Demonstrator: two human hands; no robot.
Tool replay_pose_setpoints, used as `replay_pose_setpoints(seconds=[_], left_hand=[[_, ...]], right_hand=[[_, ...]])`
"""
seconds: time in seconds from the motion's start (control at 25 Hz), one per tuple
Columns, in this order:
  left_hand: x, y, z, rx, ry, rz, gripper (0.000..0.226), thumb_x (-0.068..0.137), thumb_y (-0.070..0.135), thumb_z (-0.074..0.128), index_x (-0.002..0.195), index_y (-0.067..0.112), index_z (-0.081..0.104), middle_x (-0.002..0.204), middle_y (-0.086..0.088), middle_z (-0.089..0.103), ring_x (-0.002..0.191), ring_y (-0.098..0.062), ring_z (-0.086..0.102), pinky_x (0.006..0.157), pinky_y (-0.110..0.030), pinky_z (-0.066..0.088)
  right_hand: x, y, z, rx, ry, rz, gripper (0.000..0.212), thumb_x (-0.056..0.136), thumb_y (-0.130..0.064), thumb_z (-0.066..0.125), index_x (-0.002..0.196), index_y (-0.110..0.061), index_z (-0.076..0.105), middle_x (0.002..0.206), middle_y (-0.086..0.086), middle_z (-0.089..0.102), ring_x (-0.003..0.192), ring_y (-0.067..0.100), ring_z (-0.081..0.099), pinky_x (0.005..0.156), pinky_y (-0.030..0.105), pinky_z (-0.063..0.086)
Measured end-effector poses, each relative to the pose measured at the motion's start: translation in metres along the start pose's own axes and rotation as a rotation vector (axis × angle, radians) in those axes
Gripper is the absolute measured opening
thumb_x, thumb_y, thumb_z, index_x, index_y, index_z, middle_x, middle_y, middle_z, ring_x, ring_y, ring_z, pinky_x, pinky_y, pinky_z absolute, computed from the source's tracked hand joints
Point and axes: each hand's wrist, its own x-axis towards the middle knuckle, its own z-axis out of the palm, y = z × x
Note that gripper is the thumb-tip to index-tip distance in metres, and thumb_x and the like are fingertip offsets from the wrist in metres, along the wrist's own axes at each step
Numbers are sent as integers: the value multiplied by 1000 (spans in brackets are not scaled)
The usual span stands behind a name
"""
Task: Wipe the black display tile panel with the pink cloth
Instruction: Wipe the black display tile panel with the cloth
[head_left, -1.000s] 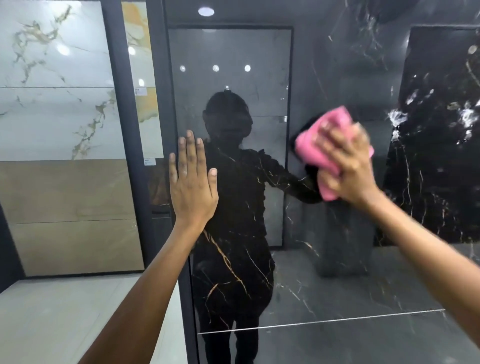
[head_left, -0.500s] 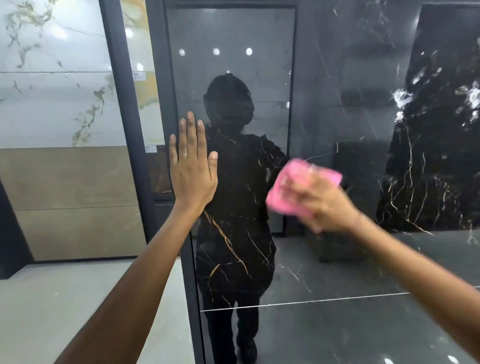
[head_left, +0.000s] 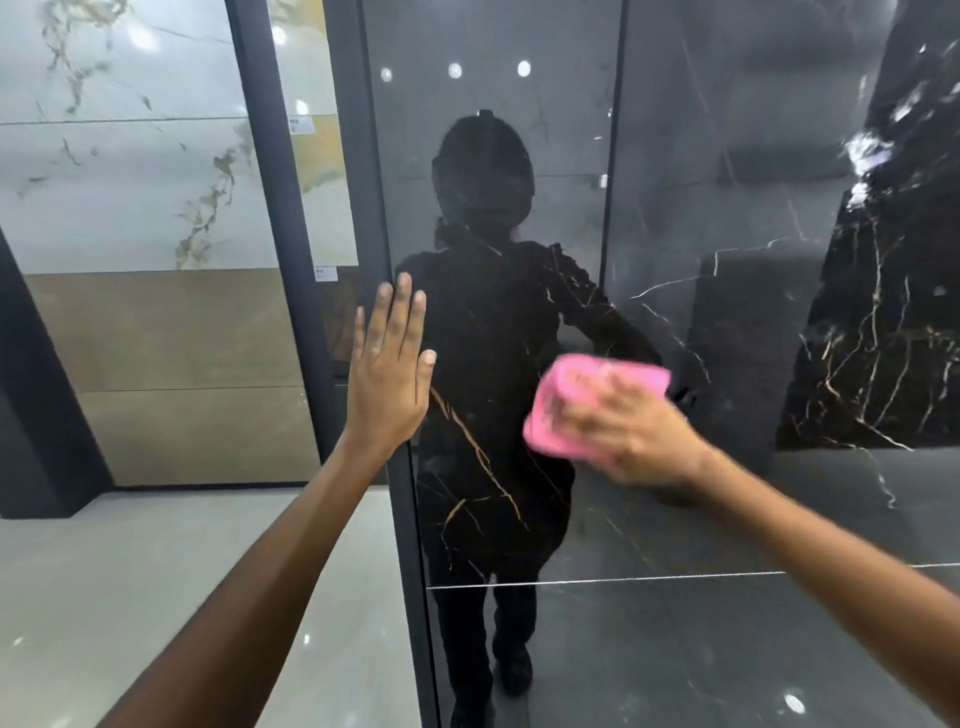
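Note:
The black display tile panel (head_left: 727, 519) stands upright in front of me, glossy, with thin gold and white veins and a person's dark reflection in it. My left hand (head_left: 387, 371) lies flat against the panel's left edge, fingers straight and pointing up. My right hand (head_left: 634, 434) presses the folded pink cloth (head_left: 566, 405) against the panel at mid height, fingers spread over the cloth; the hand is motion-blurred. Part of the cloth is hidden under my fingers.
A dark metal frame post (head_left: 363, 208) borders the panel on the left. Beyond it stand white marble and beige display tiles (head_left: 130, 208) on a wall. A pale glossy floor (head_left: 130, 597) lies at lower left. A second black panel (head_left: 893, 312) shows at right.
My right hand has swept the pink cloth down and to the left across the panel. My left hand has stayed flat on the panel's left edge.

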Motion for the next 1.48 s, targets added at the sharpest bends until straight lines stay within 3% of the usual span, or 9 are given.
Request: replay_pose_setpoints(seconds=[0.16,0.32,0.4,0.64,0.88,0.96,1.16,1.36,1.48], left_hand=[[0,2,-1,-24,21,11,57,97,19,32,149,5,17,156,-14,18,146,-14,-10,119,-40,-3],[27,-13,-22,-29,-11,111,55,97,22,32,150,9,23,157,-12,21,148,-17,1,118,-42,-1],[61,-25,-32,-29,-33,222,55,96,22,35,149,8,26,156,-13,22,146,-24,9,118,-44,1],[73,-36,-31,64,-30,370,58,94,22,38,149,6,24,156,-16,23,145,-28,16,118,-43,-1],[75,-42,-36,75,-45,416,57,96,21,37,149,7,22,156,-14,22,145,-26,15,117,-48,9],[73,-42,-35,61,-35,413,57,96,19,38,149,5,23,156,-15,23,145,-27,15,117,-48,7],[73,-41,-33,35,-30,409,55,96,16,40,148,4,27,156,-15,24,145,-27,16,118,-46,6],[70,-38,-32,30,-21,379,56,96,16,40,149,6,25,156,-13,23,145,-26,15,118,-43,4],[69,-38,-29,9,-12,361,56,95,15,42,148,6,27,156,-13,24,145,-26,15,118,-41,2]], right_hand=[[84,14,-3,93,254,547,51,78,-12,50,128,-14,57,135,9,55,131,37,40,110,52,26],[38,-81,20,15,-92,-110,61,78,-21,53,138,-21,40,144,0,46,136,31,31,119,45,0],[9,-63,14,17,-113,-197,64,74,-24,55,137,-23,39,146,-3,42,134,27,33,119,44,-3],[103,11,-6,104,281,584,50,76,-12,56,126,-15,56,131,9,57,128,37,43,105,51,33],[54,-116,25,46,-193,-178,72,74,-25,61,142,-25,38,151,-4,35,147,29,2,119,45,-2],[34,-83,20,9,-104,-164,70,72,-21,55,140,-25,38,149,-6,36,146,27,6,119,44,-2],[99,-44,10,92,124,481,58,71,-15,58,129,-17,56,135,5,55,131,32,39,110,46,22],[35,-151,39,35,-284,-237,76,73,-26,62,144,-28,34,151,-4,32,146,31,4,119,46,-1],[-1,-104,28,-25,-165,-180,70,73,-26,59,140,-28,40,148,-7,37,144,29,16,119,44,-3]])
